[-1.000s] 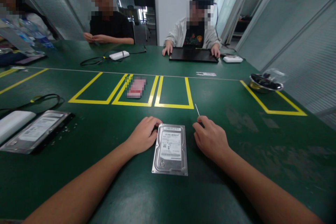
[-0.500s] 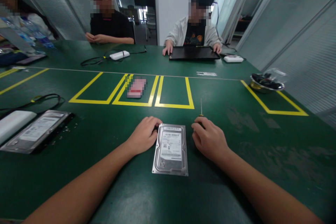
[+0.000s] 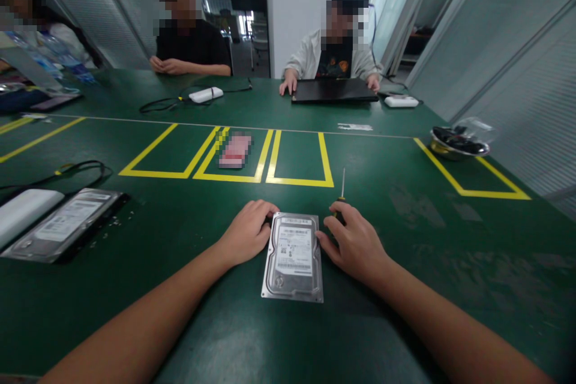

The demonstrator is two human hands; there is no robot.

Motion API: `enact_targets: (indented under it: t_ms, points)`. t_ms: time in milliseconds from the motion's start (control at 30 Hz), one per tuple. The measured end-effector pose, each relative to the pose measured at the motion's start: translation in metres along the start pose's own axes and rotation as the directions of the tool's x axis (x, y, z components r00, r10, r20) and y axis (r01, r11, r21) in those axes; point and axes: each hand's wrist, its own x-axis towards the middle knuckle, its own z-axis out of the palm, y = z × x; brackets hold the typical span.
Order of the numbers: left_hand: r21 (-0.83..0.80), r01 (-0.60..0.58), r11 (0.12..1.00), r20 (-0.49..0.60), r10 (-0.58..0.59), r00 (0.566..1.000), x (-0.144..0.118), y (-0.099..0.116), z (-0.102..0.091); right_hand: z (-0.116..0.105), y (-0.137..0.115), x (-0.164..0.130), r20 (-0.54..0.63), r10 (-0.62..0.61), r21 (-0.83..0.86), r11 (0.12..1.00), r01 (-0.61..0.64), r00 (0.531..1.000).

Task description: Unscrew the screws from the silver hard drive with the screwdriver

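Observation:
A silver hard drive (image 3: 292,258) with a white label lies flat on the table in front of me. My left hand (image 3: 248,229) is at its upper left, index fingertip on the corner and thumb along the side, so the fingers grip that edge. On the other side, my right hand (image 3: 355,237) has its fingers curled around the dark handle of a screwdriver (image 3: 342,192), whose thin shaft points away from me. The right thumb reaches out to the drive's right edge. Part of the handle is hidden by the fingers.
Another hard drive (image 3: 67,222) lies at left beside a white power bank-like box (image 3: 29,213) and a black cable (image 3: 90,165). Yellow tape (image 3: 299,182) marks the green table. A metal bowl (image 3: 459,147) stands right. Across sits a person holding a black panel (image 3: 335,91).
My right hand has shifted slightly left, its thumb now reaching the drive's edge, and the screwdriver has tilted a little with more handle showing. The left hand and the drive stay put.

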Motion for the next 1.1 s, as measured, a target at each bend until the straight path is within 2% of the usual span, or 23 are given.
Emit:
enact_targets:
  t_ms: [400, 800, 1100]
  points:
    - [0.004, -0.009, 1.000, -0.002, 0.009, 1.000, 0.000, -0.001, 0.001, 0.001, -0.004, -0.001, -0.016, -0.029, 0.030, 0.999, 0.030, 0.999]
    - [-0.001, -0.003, 1.000, 0.002, 0.003, 1.000, 0.000, -0.001, 0.000, -0.002, -0.020, -0.005, 0.001, -0.074, 0.184, 0.980, 0.072, 0.997]
    - [0.006, 0.000, 1.000, -0.001, 0.000, 1.000, 0.000, -0.001, 0.001, -0.002, -0.015, 0.000, 0.037, 0.039, 0.211, 0.976, -0.046, 0.999]
